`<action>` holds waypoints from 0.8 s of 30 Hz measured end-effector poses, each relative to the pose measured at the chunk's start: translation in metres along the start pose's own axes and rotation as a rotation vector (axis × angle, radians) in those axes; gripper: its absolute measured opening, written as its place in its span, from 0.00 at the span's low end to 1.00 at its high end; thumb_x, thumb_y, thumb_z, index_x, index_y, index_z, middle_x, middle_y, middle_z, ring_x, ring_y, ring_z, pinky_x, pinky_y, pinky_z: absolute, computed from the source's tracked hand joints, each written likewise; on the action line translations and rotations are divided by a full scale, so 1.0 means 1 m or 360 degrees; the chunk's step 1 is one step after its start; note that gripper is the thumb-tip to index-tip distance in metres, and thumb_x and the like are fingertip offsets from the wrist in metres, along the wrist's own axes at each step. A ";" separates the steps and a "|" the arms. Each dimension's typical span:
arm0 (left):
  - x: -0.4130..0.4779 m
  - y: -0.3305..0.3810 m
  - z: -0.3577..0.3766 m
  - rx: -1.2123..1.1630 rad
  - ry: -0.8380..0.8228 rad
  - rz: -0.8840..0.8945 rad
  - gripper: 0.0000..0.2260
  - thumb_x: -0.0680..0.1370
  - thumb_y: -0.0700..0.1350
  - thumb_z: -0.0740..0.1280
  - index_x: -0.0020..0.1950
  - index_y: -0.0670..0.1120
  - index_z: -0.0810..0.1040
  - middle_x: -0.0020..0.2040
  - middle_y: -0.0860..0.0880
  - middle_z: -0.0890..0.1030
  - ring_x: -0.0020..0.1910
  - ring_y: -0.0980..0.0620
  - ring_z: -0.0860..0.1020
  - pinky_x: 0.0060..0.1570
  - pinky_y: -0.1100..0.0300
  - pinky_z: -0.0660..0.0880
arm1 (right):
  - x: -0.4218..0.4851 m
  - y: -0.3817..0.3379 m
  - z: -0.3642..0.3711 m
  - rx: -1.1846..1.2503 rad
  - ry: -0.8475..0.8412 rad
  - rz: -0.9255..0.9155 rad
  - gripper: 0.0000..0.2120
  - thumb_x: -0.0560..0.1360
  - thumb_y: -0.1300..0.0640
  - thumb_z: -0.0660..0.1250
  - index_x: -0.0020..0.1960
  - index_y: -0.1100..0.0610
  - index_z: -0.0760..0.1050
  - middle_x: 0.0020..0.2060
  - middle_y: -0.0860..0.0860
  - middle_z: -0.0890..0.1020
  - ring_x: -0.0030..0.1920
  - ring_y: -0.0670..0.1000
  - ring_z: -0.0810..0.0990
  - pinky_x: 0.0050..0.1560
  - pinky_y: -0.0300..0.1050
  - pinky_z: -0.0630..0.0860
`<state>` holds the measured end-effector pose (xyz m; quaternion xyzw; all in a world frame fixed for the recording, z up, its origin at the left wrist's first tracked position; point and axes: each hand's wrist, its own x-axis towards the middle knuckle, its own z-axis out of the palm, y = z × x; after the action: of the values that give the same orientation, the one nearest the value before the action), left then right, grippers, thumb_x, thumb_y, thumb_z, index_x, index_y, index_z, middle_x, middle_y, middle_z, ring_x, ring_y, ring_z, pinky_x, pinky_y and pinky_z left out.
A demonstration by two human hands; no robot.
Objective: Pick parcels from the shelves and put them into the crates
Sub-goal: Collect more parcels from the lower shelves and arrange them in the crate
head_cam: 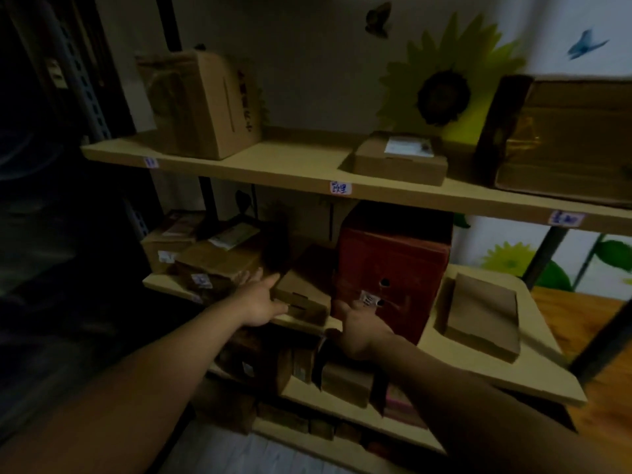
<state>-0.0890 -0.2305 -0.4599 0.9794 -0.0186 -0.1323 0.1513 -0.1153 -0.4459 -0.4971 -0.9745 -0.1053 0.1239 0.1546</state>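
Dimly, red parcel (403, 254) label (368, 298) seems illegible.

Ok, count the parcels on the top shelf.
3: tall carton at left, small flat box in the middle, large taped carton at right, cut off by the frame; more may lie beyond.

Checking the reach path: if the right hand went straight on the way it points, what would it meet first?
Probably the front face of the red box; the right hand looks close to it, but depth is unclear.
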 end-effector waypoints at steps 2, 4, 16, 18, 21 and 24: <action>0.026 -0.006 0.002 -0.0045 -0.0051 0.0070 0.34 0.77 0.58 0.63 0.77 0.55 0.49 0.78 0.48 0.44 0.77 0.44 0.43 0.74 0.49 0.45 | 0.019 -0.011 0.009 0.0063 0.0005 0.0097 0.32 0.79 0.47 0.62 0.78 0.51 0.53 0.73 0.58 0.63 0.71 0.62 0.63 0.69 0.55 0.65; 0.049 -0.013 0.006 -0.0130 -0.0123 0.0124 0.34 0.77 0.57 0.64 0.77 0.56 0.49 0.78 0.49 0.44 0.77 0.45 0.44 0.75 0.47 0.48 | 0.033 -0.022 0.016 0.0159 0.0023 0.0224 0.33 0.79 0.48 0.62 0.79 0.50 0.50 0.73 0.59 0.61 0.71 0.62 0.63 0.70 0.54 0.65; 0.117 -0.047 0.011 -0.0686 -0.0552 0.0300 0.32 0.77 0.50 0.66 0.77 0.52 0.55 0.75 0.47 0.61 0.72 0.45 0.63 0.68 0.52 0.63 | 0.062 -0.075 0.036 0.0723 0.0217 0.0739 0.28 0.79 0.53 0.63 0.75 0.54 0.59 0.70 0.55 0.69 0.68 0.56 0.71 0.66 0.49 0.71; 0.120 -0.048 0.011 -0.0820 -0.0513 0.0305 0.30 0.77 0.49 0.67 0.76 0.50 0.58 0.74 0.47 0.63 0.71 0.45 0.65 0.68 0.52 0.65 | 0.064 -0.081 0.034 0.0842 0.0292 0.0753 0.26 0.78 0.55 0.64 0.74 0.53 0.61 0.68 0.55 0.72 0.65 0.55 0.74 0.64 0.51 0.73; 0.118 -0.049 0.007 -0.0947 -0.0401 0.0310 0.27 0.77 0.46 0.67 0.75 0.49 0.61 0.73 0.46 0.62 0.70 0.45 0.66 0.68 0.52 0.66 | 0.061 -0.085 0.033 0.0985 0.0423 0.0721 0.28 0.77 0.54 0.67 0.74 0.50 0.62 0.70 0.52 0.68 0.67 0.53 0.71 0.66 0.49 0.72; 0.108 -0.050 0.003 -0.1018 -0.0238 0.0353 0.25 0.77 0.40 0.66 0.73 0.47 0.64 0.72 0.47 0.61 0.68 0.46 0.66 0.65 0.56 0.65 | 0.055 -0.088 0.028 0.1011 0.0522 0.0643 0.31 0.77 0.54 0.66 0.76 0.49 0.57 0.74 0.50 0.61 0.71 0.54 0.66 0.69 0.49 0.69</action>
<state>0.0144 -0.1921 -0.5048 0.8620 -0.0935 -0.1857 0.4623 -0.0857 -0.3433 -0.5055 -0.8862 0.1576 0.0212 0.4351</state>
